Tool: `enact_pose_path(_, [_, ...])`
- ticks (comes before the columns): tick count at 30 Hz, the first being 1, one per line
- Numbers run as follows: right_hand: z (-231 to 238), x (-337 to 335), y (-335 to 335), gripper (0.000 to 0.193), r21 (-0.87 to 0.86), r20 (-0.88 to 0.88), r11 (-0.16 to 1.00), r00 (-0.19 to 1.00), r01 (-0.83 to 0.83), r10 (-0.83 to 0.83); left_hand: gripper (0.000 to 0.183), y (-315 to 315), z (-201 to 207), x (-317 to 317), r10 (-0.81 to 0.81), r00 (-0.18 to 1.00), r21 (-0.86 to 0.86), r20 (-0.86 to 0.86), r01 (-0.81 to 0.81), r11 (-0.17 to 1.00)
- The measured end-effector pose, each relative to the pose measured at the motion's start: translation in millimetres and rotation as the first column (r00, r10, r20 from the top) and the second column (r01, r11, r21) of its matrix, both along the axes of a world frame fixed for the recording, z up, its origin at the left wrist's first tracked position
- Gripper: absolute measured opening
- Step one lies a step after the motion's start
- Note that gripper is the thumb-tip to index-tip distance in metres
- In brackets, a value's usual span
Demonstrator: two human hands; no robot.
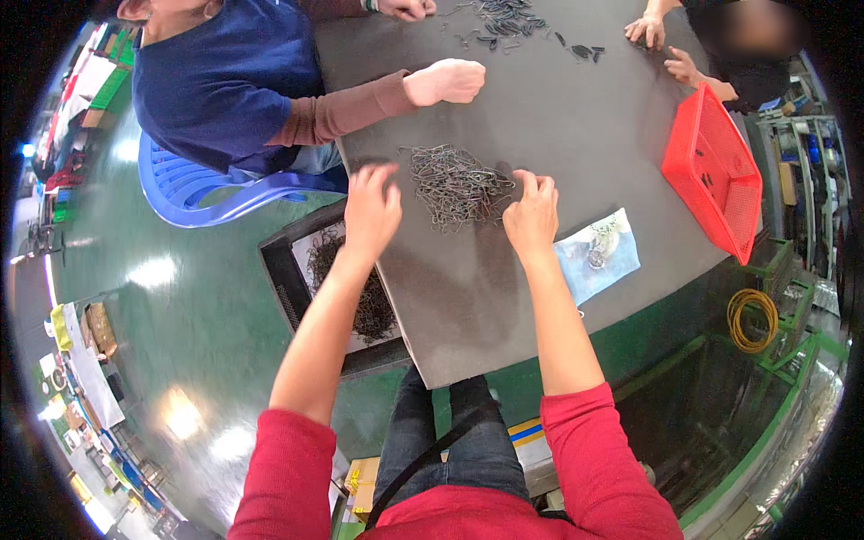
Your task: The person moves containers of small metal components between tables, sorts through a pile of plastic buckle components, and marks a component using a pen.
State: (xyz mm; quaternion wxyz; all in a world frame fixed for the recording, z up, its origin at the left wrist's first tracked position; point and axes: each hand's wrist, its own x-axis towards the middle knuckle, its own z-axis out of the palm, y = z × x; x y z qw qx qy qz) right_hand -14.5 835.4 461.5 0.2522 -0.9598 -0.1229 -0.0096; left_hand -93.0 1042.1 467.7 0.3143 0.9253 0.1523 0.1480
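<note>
On the grey tabletop [450,310], between our two hands and near the left edge, lies a tangled pile of wire pieces [456,187]. Our left hand [371,214] is just beside the left side of the pile; its fingers are spread and slightly bent, and we see nothing held in them. Our right hand [533,214] is at the right side of the pile, thumb and forefinger close to the outermost wires. We cannot tell whether these fingers grip a piece.

Progress: we judge handling of the pile to be under way, since both hands are placed at it. The pieces form one interlocked heap, all of it left to be dealt with as far as we can see. More dark wire pieces [373,310] lie in a black crate [281,283] beyond the left table edge; we cannot determine whether those are done or waiting.

Orientation: the pile is slightly longer across than deep, its long axis running from upper left to lower right. Individual pieces point in many directions and share no common axis; a few ends project at the upper left.

To the right of our right hand lies a pale blue packet [576,270].
</note>
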Motion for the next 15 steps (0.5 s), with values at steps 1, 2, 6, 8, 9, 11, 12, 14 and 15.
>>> enact_pose_path(1, [-2,4,4,0.035,-0.026,-0.020,0.998,0.998,0.051,-0.052,0.024,10,-17,16,0.038,0.999,0.080,-0.019,-0.036,0.996])
enact_pose_path(2, [-5,6,5,0.036,-0.046,-0.064,0.995,0.994,0.085,-0.088,0.023,13,-27,31,0.042,0.999,0.107,0.024,-0.044,0.993])
enact_pose_path(6, [-12,3,11,0.036,-0.119,-0.134,0.974,0.968,0.195,-0.210,0.020,3,-41,68,-0.033,0.997,0.097,0.070,0.026,0.995])
enact_pose_path(8, [-17,-1,17,0.035,-0.068,-0.111,0.969,0.964,0.237,-0.243,0.020,-5,-43,75,-0.098,0.993,0.094,0.063,0.092,0.991])
enact_pose_path(9, [-19,-4,23,0.035,-0.080,-0.119,0.970,0.964,0.230,-0.239,0.021,-7,-44,77,-0.161,0.985,0.106,0.065,0.153,0.983])
enact_pose_path(11, [-24,-11,34,0.035,-0.046,-0.075,0.978,0.975,0.204,-0.207,0.020,-11,-43,80,-0.216,0.976,0.091,0.035,0.212,0.973])
enact_pose_path(12, [-23,-16,38,0.035,-0.055,-0.064,0.981,0.980,0.187,-0.191,0.019,-13,-43,78,-0.275,0.961,0.089,0.019,0.273,0.958])
enact_pose_path(14, [-21,-26,48,0.035,-0.043,-0.065,0.985,0.983,0.167,-0.170,0.018,-9,-45,76,-0.343,0.939,0.071,0.007,0.342,0.937])
enact_pose_path(15, [-22,-33,51,0.035,-0.026,-0.053,0.988,0.986,0.155,-0.156,0.017,-7,-45,70,-0.416,0.909,0.057,0.009,0.415,0.908])
